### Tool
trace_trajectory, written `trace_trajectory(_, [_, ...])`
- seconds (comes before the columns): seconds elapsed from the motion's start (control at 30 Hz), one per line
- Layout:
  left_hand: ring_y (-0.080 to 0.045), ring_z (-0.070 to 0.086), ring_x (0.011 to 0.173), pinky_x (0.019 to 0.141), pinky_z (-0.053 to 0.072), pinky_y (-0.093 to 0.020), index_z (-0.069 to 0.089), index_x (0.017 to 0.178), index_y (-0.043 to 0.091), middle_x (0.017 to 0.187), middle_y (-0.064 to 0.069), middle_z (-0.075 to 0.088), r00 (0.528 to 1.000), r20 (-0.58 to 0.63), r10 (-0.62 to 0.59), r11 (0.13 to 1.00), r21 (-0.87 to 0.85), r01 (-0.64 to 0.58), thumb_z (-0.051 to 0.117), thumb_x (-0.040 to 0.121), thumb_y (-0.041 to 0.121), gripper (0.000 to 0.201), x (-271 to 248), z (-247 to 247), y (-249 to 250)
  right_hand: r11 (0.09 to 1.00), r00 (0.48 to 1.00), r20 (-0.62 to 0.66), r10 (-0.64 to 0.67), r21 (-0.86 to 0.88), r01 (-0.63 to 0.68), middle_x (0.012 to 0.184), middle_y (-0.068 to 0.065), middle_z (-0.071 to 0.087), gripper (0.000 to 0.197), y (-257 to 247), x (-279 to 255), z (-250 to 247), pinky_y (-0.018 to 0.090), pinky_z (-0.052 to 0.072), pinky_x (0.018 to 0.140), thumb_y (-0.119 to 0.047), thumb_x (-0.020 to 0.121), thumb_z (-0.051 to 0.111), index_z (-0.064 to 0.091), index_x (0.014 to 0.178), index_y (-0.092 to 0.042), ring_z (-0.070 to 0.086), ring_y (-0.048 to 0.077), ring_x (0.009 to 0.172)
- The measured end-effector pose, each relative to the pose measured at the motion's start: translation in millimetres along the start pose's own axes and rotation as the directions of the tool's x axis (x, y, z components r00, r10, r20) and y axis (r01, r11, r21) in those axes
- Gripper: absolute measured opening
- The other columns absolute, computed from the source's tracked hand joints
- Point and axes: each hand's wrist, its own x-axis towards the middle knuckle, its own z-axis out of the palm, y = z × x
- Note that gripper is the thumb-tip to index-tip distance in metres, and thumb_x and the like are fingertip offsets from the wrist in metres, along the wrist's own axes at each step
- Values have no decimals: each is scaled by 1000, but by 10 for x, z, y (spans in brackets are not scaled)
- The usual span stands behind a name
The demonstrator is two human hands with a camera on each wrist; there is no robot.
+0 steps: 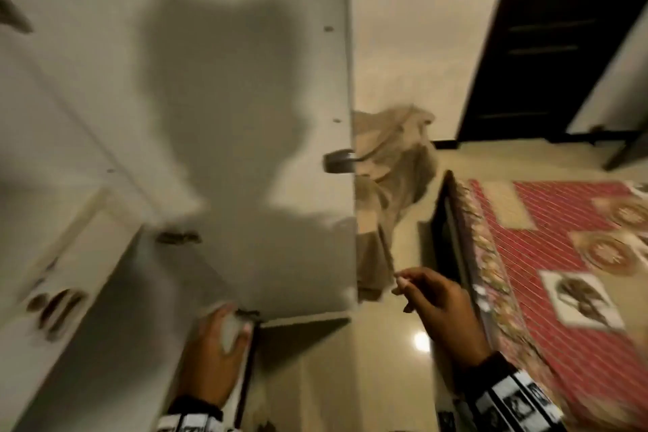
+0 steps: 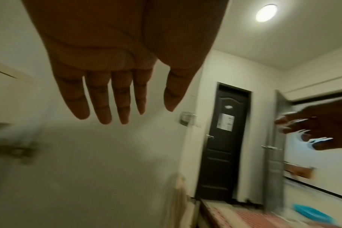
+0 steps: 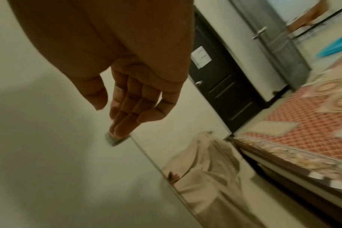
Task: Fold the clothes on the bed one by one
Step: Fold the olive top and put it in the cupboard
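Cream-white laminate fills the left of the head view: a wardrobe door (image 1: 217, 116) standing open, a metal handle (image 1: 338, 161) at its edge and the person's shadow across it. The left hand (image 1: 214, 354) is low by the door's bottom corner, fingers loose, but blur hides whether it touches the panel. The right hand (image 1: 441, 305) reaches forward over the glossy floor (image 1: 385, 379), fingers relaxed and slightly bent, holding nothing. Past the door edge hangs a beige garment (image 1: 392, 165), crumpled, its long axis running top to bottom; what it hangs from cannot be made out. To the right lies the bed (image 1: 561, 291) under a red patterned sheet, its long edge running away from the camera toward a dark door (image 1: 547, 46).

From the left wrist, the left hand (image 2: 117, 69) is spread flat, fingers (image 2: 103, 104) straight and slightly apart, thumb out, before the pale panel. The right hand (image 2: 318, 132) shows blurred at the right edge, fingers apart.

From the right wrist, the right hand (image 3: 127, 86) points downward, fingers (image 3: 127, 120) straight and held together, their tips over the handle (image 3: 115, 140); contact cannot be told. The beige garment (image 3: 205, 177) hangs beside the door edge, just left of the bed (image 3: 303, 123).
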Motion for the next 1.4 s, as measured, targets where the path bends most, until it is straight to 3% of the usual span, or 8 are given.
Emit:
trace_trajectory(0.17, [-16,59,118,100,44,-24,61,130,25,128,4,62,631,607,483,850,-150,-506,60,90,50,47,-431,1617,2076,936,855,-385,348,201,-290,82,-2,77,9,778,-937,-1546,27,56,63,-15,96,67,74,94,-22,70,9,66])
trace_trajectory(0.33, [-15,59,118,101,44,-28,58,135,23,128,3,64,125,776,618,563,-326,-759,56,95,44,45,-1288,2641,3424,810,560,-586,586,432,-395,86,13,76,7,1393,-1830,-2410,22,50,56,-13,98,65,72,97,-10,67,14,65])
trace_trajectory(0.5, [-14,59,114,98,47,-27,57,135,26,125,4,65,-159,809,565,449,-464,-764,58,96,25,38,-1924,3432,4180,688,250,-646,722,625,-369,85,6,77,12,1917,-2380,-2951,26,45,54,-19,98,65,70,101,-9,65,13,58])
trace_trajectory(0.6, [-5,61,96,88,46,-18,60,130,28,116,4,68,-213,825,524,455,-482,-749,60,96,22,35,-2121,3917,4460,610,120,-611,783,714,-345,90,11,77,15,2312,-2572,-3307,24,41,51,-19,98,64,69,104,-6,61,16,58])
trace_trajectory(0.8, [8,50,72,65,34,-6,56,86,40,91,13,58,-250,872,420,423,-432,-797,60,93,17,25,-2176,4917,4949,545,110,-555,824,725,-422,95,13,76,15,2736,-2422,-4163,23,43,52,-21,98,64,69,105,-8,63,16,62])
trace_trajectory(1.1, [-4,61,74,67,49,-24,53,78,36,80,11,65,-280,841,463,430,-490,-759,57,96,48,22,-2604,6133,6431,567,-29,-613,790,747,-346,80,8,76,36,3269,-2279,-5808,24,46,56,-39,99,62,63,78,-10,65,13,60])
trace_trajectory(1.27, [-11,63,93,81,50,-26,59,115,30,106,6,69,-349,898,268,332,-427,-841,55,97,44,24,-3111,7238,7406,537,-5,-570,821,777,-329,81,7,76,32,4019,-2448,-6838,25,44,53,-35,99,62,68,90,-5,63,14,58])
trace_trajectory(1.4, [-23,61,115,94,46,-26,55,131,20,126,-4,65,-268,958,105,228,-286,-931,54,97,46,43,-3633,8192,8085,449,19,-483,876,799,-400,79,9,75,29,4821,-2647,-7899,25,43,52,-26,98,66,67,98,3,61,15,55])
